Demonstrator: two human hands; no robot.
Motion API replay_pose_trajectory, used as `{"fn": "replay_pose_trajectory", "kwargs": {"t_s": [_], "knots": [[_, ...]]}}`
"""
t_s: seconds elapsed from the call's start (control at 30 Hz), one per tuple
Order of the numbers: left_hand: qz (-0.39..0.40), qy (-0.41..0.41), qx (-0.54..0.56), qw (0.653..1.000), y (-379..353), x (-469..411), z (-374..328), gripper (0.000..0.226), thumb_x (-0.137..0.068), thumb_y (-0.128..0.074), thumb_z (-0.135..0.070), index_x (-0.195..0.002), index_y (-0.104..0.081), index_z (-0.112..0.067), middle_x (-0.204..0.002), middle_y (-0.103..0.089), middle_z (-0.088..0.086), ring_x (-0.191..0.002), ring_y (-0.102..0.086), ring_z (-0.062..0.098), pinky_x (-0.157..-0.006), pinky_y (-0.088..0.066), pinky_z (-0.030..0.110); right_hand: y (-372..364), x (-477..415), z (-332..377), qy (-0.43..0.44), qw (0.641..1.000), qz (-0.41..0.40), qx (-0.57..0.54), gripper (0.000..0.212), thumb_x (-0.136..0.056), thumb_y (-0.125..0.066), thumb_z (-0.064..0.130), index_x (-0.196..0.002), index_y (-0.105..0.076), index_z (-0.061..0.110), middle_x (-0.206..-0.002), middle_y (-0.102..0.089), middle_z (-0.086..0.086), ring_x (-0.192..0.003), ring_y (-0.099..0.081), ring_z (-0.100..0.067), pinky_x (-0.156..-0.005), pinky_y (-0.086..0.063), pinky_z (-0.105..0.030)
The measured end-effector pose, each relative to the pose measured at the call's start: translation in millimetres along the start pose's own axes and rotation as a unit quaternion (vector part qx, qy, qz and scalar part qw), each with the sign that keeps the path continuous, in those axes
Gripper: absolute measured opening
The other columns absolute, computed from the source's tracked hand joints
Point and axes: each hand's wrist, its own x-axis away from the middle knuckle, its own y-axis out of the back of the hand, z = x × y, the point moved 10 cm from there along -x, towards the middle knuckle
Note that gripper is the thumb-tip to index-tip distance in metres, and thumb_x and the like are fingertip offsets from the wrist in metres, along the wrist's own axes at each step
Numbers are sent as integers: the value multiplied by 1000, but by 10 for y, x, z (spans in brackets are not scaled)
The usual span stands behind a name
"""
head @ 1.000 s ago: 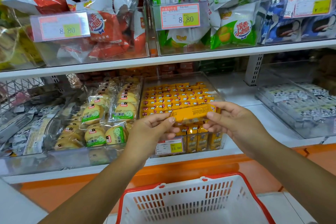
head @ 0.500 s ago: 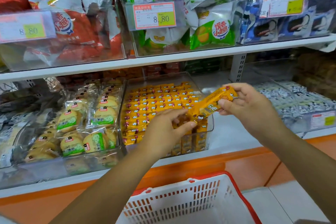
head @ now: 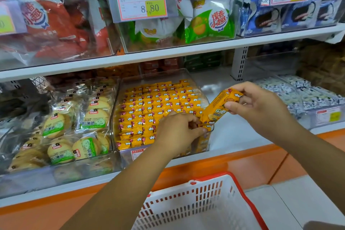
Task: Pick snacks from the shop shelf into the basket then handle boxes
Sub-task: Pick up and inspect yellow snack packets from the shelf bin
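My right hand (head: 257,106) holds a yellow snack pack (head: 217,108) tilted in the air, just right of the clear bin (head: 188,75) filled with several rows of the same yellow packs (head: 149,110). At the bin's front right corner, my left hand (head: 177,132) has its fingers curled over the packs there, pinching one of them. Below both arms sits the white basket with a red rim (head: 240,196); what shows of its inside holds nothing.
Left of the yellow bin is a clear bin of round green-labelled biscuits (head: 74,127). Black-and-white packs (head: 302,95) fill a bin at right. The upper shelf (head: 168,52) carries red, green and blue bagged snacks. An orange ledge (head: 242,164) runs below.
My right hand lifted the yellow pack up and to the right, away from my left hand. My left hand dropped onto the packs at the bin's front right corner.
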Motion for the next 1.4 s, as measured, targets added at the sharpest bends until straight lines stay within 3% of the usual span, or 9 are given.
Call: {"fn": "replay_pose_trajectory", "kwargs": {"t_s": [0.17,0.33,0.53,0.67,0.77,0.9,1.07,1.27,1.4], "knots": [[-46,9,26,999,44,-6,17,14,-88,-67,-46,-84,-72,-34,-92,-66,-13,-101,-50,16,-83,-45,35,5,17,47,16,1000,-2,6,16,-91,-69,19,-100,-64,32,-85,-73,0,-85,-69,-16,-79,-53,-33],[-91,-4,32,995,233,127,92,10,-93,-63,-38,-89,-71,-33,-99,-68,-17,-105,-50,8,-96,-34,33,-16,1,82,37,999,6,23,24,-89,-70,20,-95,-61,41,-85,-71,5,-80,-67,-8,-78,-53,-27],[-93,-34,-43,994,359,182,31,14,-97,-58,-37,-98,-70,-31,-93,-65,-17,-102,-51,8,-86,-20,26,-306,-32,44,44,995,51,79,27,-88,-71,18,-101,-63,40,-88,-58,10,-80,-60,-10,-69,-44,-13],[-73,-38,-51,995,263,169,32,14,-96,-60,-37,-101,-70,-31,-103,-67,-16,-108,-48,10,-89,-26,28,-594,-76,-105,37,990,86,101,16,-94,-64,22,-109,-68,28,-106,-45,10,-79,-56,-3,-74,-43,-16],[-71,-29,-23,997,225,150,82,19,-91,-64,-39,-109,-69,-34,-108,-65,-16,-110,-50,12,-98,-38,35,-792,-75,-235,30,977,134,161,23,-100,-52,28,-116,-69,24,-112,-35,3,-79,-45,1,-75,-35,-16],[-61,-34,35,997,202,133,-15,48,-83,-71,-50,-129,-58,-40,-117,-64,-18,-113,-53,10,-101,-41,43,-614,-144,-186,32,994,56,94,25,-101,-51,25,-121,-66,31,-109,-40,2,-79,-51,-1,-73,-39,-5],[-52,-50,-22,997,77,70,-237,43,-88,-65,-53,-129,-57,-40,-119,-65,-12,-115,-51,13,-101,-33,35,-506,-192,-363,-45,996,41,-62,40,-96,-62,24,-131,-53,41,-119,-60,5,-86,-70,-14,-88,-58,-37],[-41,-71,-35,996,70,12,-216,31,-93,-61,-46,-124,-65,-40,-122,-68,-15,-115,-49,11,-97,-21,29,-646,-189,-438,-47,991,73,-97,44,-94,-64,16,-111,-56,56,-97,-71,10,-74,-70,-7,-77,-61,-33],[-23,-110,-76,991,122,-29,-307,30,-94,-61,-42,-123,-67,-36,-113,-70,-12,-112,-48,15,-88,-17,27,-669,-214,-448,-46,990,74,-111,46,-95,-64,14,-106,-54,58,-97,-71,8,-73,-71,-10,-74,-61,-33]]}}
